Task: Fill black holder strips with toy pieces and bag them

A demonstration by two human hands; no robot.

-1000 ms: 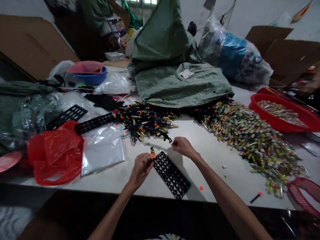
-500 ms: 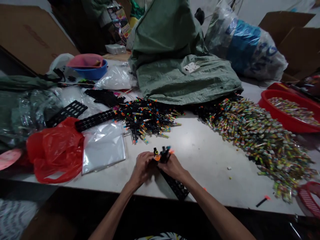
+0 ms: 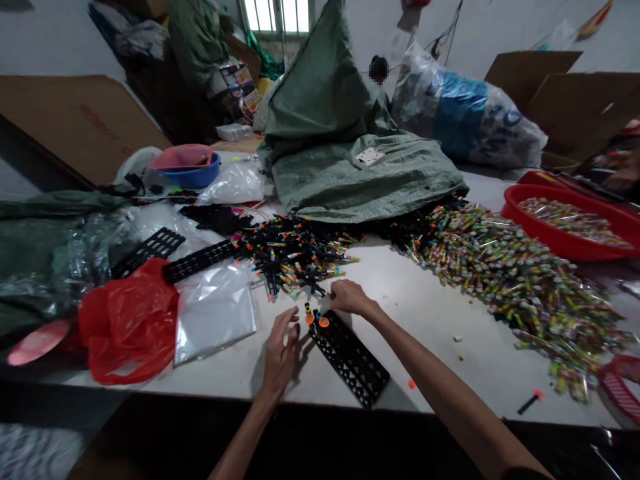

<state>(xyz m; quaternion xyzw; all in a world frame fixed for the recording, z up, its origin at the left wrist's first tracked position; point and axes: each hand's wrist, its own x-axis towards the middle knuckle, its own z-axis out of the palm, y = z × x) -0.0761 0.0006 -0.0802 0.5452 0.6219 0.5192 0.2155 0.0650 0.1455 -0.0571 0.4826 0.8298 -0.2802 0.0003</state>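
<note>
A black perforated plastic tray [image 3: 350, 360] lies slanted on the white table, with two orange round pieces [image 3: 324, 322] at its far end. Left of the tray, my left hand [image 3: 281, 353] is open, its fingers apart and holding nothing. My right hand [image 3: 351, 298] is beyond the tray's far end with its fingers curled closed. Its fingertips meet a small black plastic piece [image 3: 316, 289] at the near edge of a pile of black toy parts with coloured tips [image 3: 295, 250]; what they pinch is hidden.
Small candy-filled tubes [image 3: 510, 267] are heaped at the right, near a red basin [image 3: 560, 233]. Clear plastic bags [image 3: 215, 307] and a red bag [image 3: 133, 320] lie left. A green sheet [image 3: 360, 187] covers the back. A single black stick [image 3: 529, 403] sits near the front edge.
My hands have moved apart. The left has drawn back from the tray's far end; the right has reached forward to the pile and no longer holds the black pieces. The view has tilted up.
</note>
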